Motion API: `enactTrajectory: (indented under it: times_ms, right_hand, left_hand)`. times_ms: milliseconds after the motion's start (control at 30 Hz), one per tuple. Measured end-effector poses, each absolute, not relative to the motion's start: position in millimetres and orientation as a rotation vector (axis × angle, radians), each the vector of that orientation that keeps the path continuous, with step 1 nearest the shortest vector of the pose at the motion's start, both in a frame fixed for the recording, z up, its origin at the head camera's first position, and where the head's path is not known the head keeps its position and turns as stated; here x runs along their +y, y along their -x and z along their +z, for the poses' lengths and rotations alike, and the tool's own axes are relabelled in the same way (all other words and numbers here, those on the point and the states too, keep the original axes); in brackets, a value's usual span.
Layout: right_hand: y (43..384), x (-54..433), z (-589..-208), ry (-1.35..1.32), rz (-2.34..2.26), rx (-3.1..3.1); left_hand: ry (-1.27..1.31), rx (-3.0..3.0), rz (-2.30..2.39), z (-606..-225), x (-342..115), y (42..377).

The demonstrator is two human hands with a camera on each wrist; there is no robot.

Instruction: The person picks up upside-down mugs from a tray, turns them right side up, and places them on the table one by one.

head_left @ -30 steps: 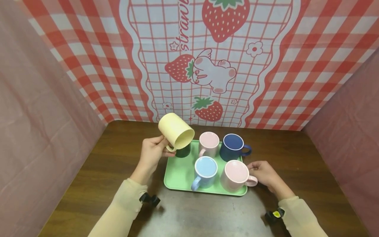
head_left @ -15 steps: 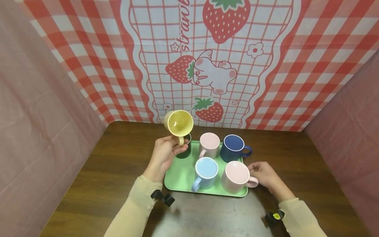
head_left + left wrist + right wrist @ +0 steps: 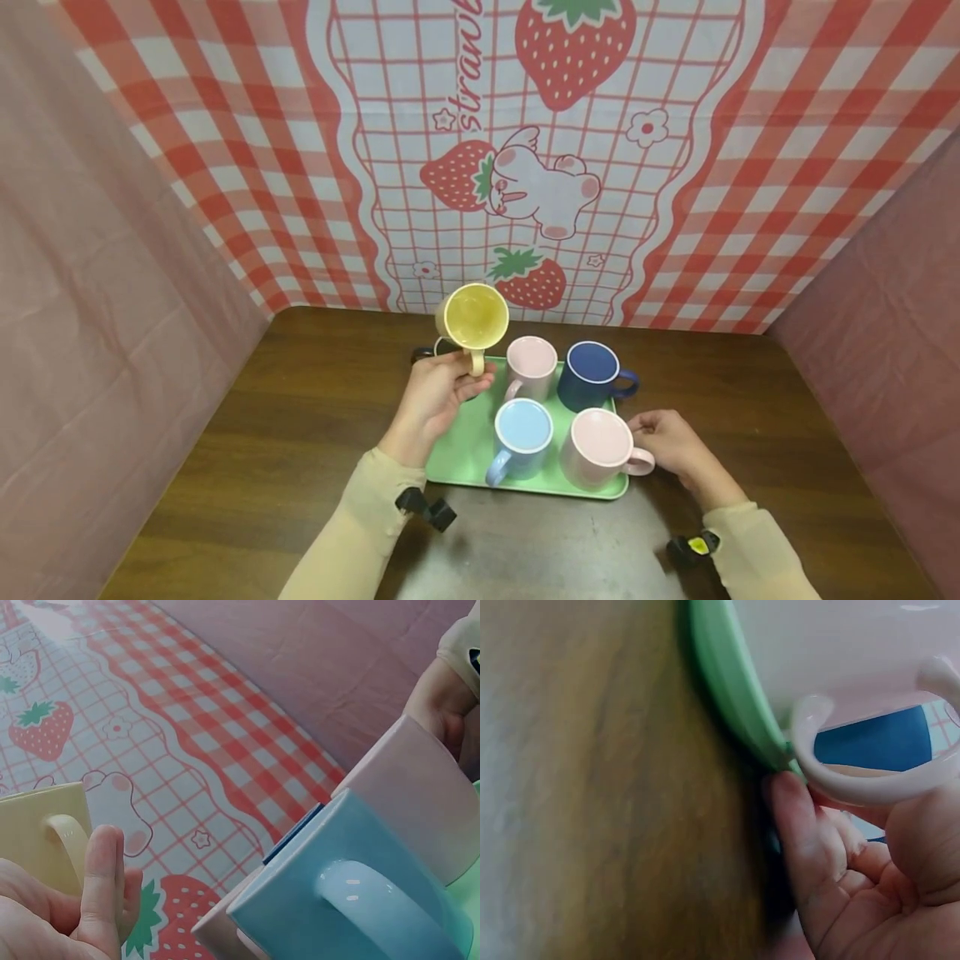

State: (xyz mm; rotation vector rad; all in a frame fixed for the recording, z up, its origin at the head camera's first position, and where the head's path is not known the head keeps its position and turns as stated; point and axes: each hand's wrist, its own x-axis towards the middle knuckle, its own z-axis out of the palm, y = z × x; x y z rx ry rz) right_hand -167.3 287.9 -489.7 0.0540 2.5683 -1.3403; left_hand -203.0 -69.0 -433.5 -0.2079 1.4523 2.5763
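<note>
My left hand (image 3: 442,392) holds a yellow mug (image 3: 476,317) by its handle, raised above the back left of a green tray (image 3: 457,467). The mug is tilted, its opening facing the head camera. Behind this hand stands a dark mug, mostly hidden, with its black handle (image 3: 422,355) showing. My right hand (image 3: 667,442) pinches the tray's right rim, close under the handle of a pink mug (image 3: 855,787) in the right wrist view. Other mugs stand upright on the tray: a light blue mug (image 3: 523,427) in front, a second pink mug (image 3: 532,362) and a navy mug (image 3: 591,367) behind.
The tray lies on a brown wooden table (image 3: 247,433). A red and white checked strawberry cloth (image 3: 555,183) hangs behind the table. Pink cloth walls (image 3: 105,275) close in the left and right sides.
The left hand has moved right with the yellow mug and turned it, so that its opening now faces the head camera. The right hand has stayed at the tray's edge.
</note>
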Motion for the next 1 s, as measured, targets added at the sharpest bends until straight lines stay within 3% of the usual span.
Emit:
enactTrajectory:
  times_ms: [267, 533, 1000]
  right_hand:
    - [169, 290, -475, -0.042, -1.251, 2.564]
    - [165, 275, -428, 0.000, -1.066, 2.816]
    - [151, 182, -371, 0.271, -1.463, 2.896]
  left_hand:
    - [0.194, 1.400, 2.555, -442, -65, 203]
    - [0.180, 1.368, 2.538, -441, -61, 202]
    - [0.166, 1.358, 2.518, -435, -55, 196]
